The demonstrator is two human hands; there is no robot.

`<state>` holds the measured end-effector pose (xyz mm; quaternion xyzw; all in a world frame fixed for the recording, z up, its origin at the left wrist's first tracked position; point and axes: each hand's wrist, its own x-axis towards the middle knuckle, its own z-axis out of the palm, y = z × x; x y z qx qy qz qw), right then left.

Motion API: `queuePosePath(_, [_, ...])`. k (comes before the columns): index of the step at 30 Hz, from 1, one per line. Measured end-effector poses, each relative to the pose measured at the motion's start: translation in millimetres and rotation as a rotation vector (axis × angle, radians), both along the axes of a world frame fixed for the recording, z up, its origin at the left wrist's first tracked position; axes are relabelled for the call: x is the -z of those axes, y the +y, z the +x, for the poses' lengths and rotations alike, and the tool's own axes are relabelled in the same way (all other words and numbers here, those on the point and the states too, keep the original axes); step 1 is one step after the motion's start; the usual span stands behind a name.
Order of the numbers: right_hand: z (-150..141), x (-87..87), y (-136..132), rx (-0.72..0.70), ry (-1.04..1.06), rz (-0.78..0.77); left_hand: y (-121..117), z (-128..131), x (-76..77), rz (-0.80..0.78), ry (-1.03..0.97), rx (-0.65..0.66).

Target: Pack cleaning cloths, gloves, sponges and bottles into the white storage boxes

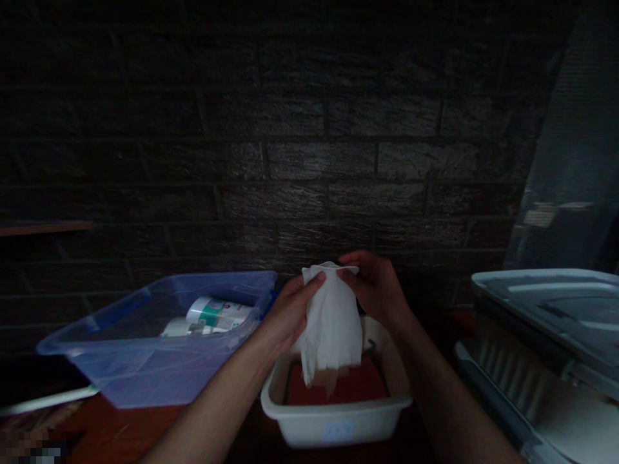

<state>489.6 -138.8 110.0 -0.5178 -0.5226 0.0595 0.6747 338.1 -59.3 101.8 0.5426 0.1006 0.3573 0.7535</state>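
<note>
A limp, thin white glove-like piece hangs between my hands, its rimmed edge at the top and its lower end over a white basin. My left hand pinches its upper left edge, the thumb lying on the near face. On the upper right, my right hand grips the rim between thumb and fingers. Both hands are closed. Inside the basin is a flat reddish-brown surface; I cannot tell whether it is the bottom or something lying there. A small dark hook-like mark shows at its back right.
To the left stands a clear bluish plastic bin holding white labelled containers. Stacked lidded boxes are at the right. A dark brick wall rises close behind. A white stick-like object lies at the lower left on the wooden surface.
</note>
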Motion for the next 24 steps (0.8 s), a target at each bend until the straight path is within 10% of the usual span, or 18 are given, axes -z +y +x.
queuePosePath(15, [6, -19.6, -21, 0.074, 0.318, 0.158, 30, -11, -15.5, -0.179, -0.111, -0.257])
queuePosePath(24, [-9, -21.5, -23, -0.002, 0.236, 0.056, 7, -6, -15.2, -0.131, -0.167, -0.260])
